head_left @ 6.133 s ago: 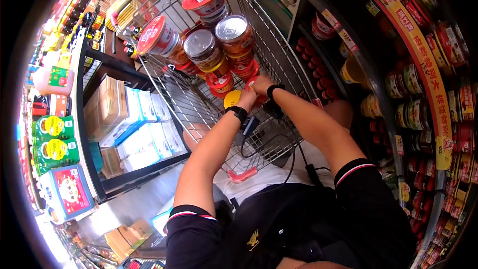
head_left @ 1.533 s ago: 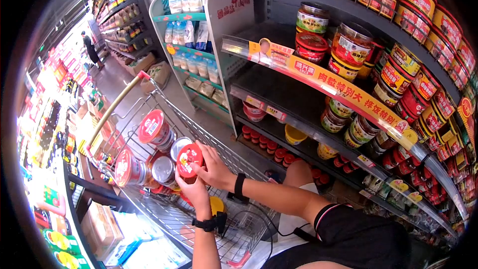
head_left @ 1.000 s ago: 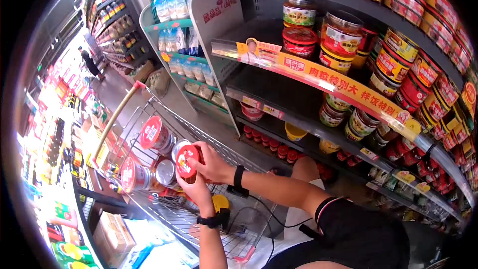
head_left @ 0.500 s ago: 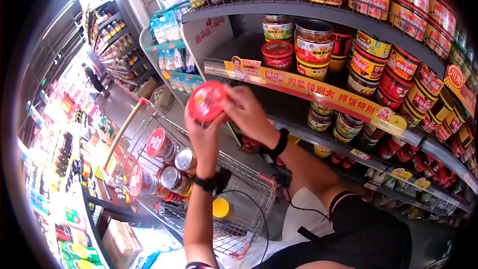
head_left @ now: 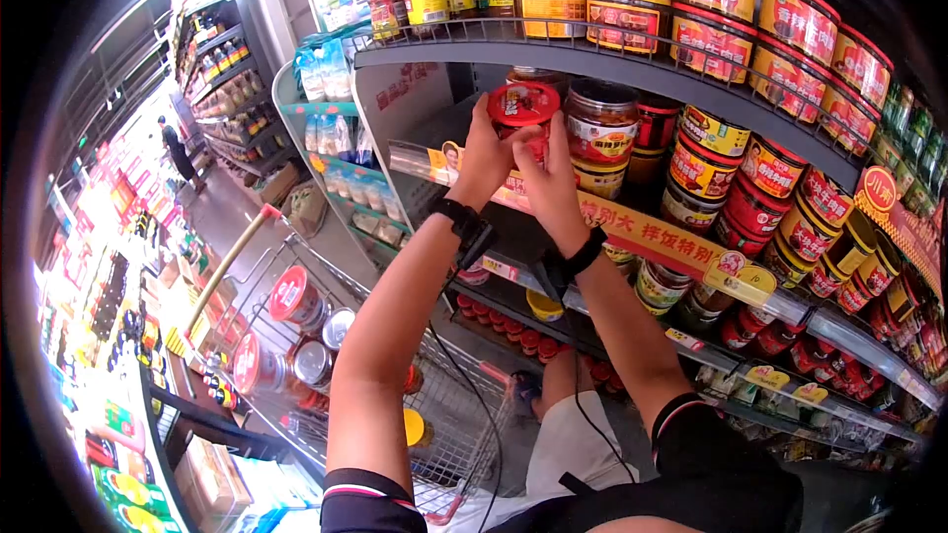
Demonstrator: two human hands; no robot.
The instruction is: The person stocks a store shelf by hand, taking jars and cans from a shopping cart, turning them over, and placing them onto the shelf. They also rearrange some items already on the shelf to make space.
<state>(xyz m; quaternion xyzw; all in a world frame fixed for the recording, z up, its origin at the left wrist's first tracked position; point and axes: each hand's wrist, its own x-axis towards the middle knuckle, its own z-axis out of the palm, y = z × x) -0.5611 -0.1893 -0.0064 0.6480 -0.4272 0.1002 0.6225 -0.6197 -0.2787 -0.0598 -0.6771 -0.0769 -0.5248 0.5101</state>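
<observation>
A red-lidded jar (head_left: 523, 104) is held between my two hands at the front of the middle shelf, its lid facing up. My left hand (head_left: 485, 160) wraps its left side. My right hand (head_left: 549, 178) grips the right side and front, fingers closed on it. Right beside the held jar is a dark-lidded jar (head_left: 603, 123) stacked on a yellow-labelled one (head_left: 598, 180). Another jar partly shows behind the held one. An orange promotional strip (head_left: 632, 225) runs along the shelf edge under my hands.
A wire shopping cart (head_left: 449, 454) stands at lower left, with several jars (head_left: 296, 296) and a yellow-lidded container (head_left: 414, 426) in it. Stacked tubs (head_left: 711, 44) line the upper shelf behind a wire rail. A person (head_left: 178, 153) stands far down the aisle. Cables hang from my wrists.
Both hands have carried the red-lidded jar from above the cart, right and upward, to the middle shelf. The lid was tilted toward me and now faces up.
</observation>
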